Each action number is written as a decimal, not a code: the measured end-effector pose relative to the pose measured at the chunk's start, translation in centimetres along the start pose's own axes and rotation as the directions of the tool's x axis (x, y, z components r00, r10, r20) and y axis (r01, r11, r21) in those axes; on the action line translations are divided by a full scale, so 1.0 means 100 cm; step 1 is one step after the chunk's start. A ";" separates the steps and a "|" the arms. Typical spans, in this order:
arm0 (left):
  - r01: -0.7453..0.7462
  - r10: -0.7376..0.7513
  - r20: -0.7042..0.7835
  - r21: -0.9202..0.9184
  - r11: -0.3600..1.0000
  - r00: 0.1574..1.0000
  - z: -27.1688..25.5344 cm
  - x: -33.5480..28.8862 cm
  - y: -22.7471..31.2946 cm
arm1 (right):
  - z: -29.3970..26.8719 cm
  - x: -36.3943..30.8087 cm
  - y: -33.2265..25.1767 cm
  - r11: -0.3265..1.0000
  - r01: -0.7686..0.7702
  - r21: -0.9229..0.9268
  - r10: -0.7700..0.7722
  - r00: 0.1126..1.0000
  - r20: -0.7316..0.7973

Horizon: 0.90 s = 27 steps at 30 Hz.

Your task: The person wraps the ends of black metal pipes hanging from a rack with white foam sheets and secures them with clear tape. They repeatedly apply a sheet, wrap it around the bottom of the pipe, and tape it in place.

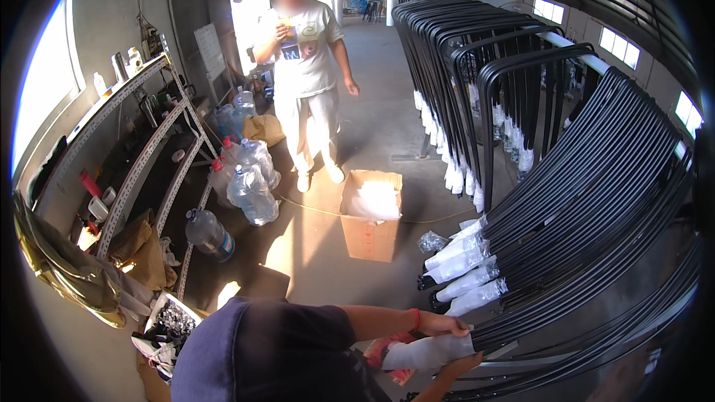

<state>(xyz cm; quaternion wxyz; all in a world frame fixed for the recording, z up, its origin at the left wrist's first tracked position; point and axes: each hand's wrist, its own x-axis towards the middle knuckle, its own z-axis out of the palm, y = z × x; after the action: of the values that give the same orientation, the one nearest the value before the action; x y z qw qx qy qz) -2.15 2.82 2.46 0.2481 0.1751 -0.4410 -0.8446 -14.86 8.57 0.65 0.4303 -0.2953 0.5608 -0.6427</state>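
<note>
My left hand (445, 325), with a red band at its wrist, is closed over the upper side of a white plastic sleeve (424, 353). My right hand (463, 364) grips the sleeve from below, its fingers partly hidden. The sleeve wraps the ends of a bundle of black bent tubes (514, 325), which runs off to the right. Beneath the sleeve shows a red patterned thing (378, 350) whose kind I cannot make out. Just beyond my hands, more white-wrapped tube ends (477, 298) hang in a row.
Racks of black tube frames (439, 30) fill the right. An open cardboard box (370, 238) holding white material stands ahead. Large water bottles (253, 193) and a metal shelf (141, 160) are on the left. A person (305, 52) stands farther back, one hand raised. A thin cord (313, 210) crosses the floor.
</note>
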 end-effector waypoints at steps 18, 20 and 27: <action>-0.105 0.224 0.023 0.927 0.359 0.974 0.007 0.001 0.049 | -0.036 0.046 0.078 0.926 -0.307 0.221 0.292 0.951 0.098; -0.062 0.218 0.038 0.993 0.105 0.975 0.011 0.004 0.056 | -0.034 0.046 0.077 0.921 -0.316 0.226 0.298 0.948 0.111; 0.013 0.201 -0.101 0.918 0.396 0.974 -0.005 0.008 0.053 | -0.036 0.043 0.071 0.913 -0.324 0.248 0.297 0.944 0.142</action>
<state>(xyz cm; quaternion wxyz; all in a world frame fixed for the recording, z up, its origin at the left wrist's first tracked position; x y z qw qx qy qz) -1.19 -0.56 6.50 0.2013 0.3387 -0.8132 -0.4283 -18.38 6.49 -7.39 0.5907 -0.1737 0.4861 -0.6202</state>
